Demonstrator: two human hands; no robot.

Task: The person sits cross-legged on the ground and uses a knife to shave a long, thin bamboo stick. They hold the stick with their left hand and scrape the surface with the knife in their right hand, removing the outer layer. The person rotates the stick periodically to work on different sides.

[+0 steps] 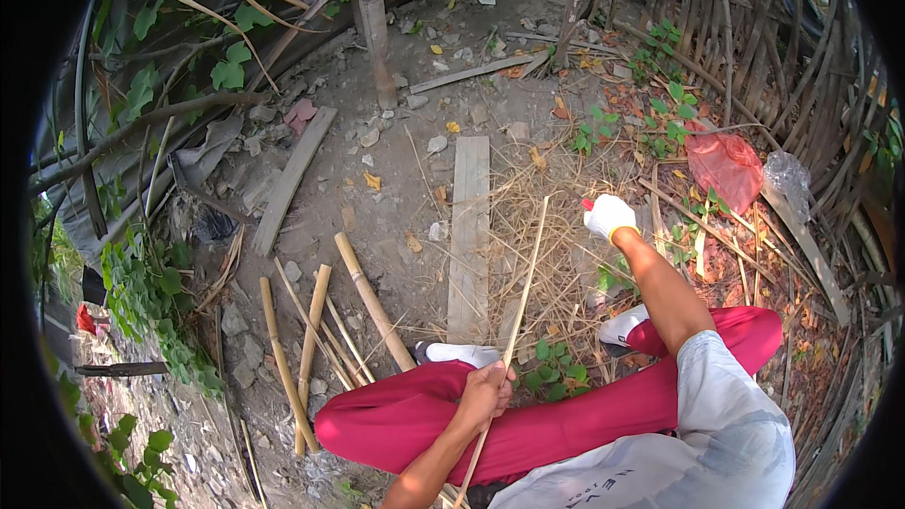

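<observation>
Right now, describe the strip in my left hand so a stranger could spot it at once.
Find the maroon trousers low in the picture, then your bare left hand over them. Through that fist runs the strip, long and pale, slanting up and right. Unlike the thicker poles farther left, it is slim and held in a hand.

Down there I make out a thin pale-tan bamboo strip (525, 287), a yellow-edged white cloth glove (611, 216), and plain crimson trousers (575, 419).

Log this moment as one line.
Left hand: bare, holding thin pale strip | Right hand: white-gloved, closed, red item protruding | Bamboo pieces: left of middle plank
</observation>
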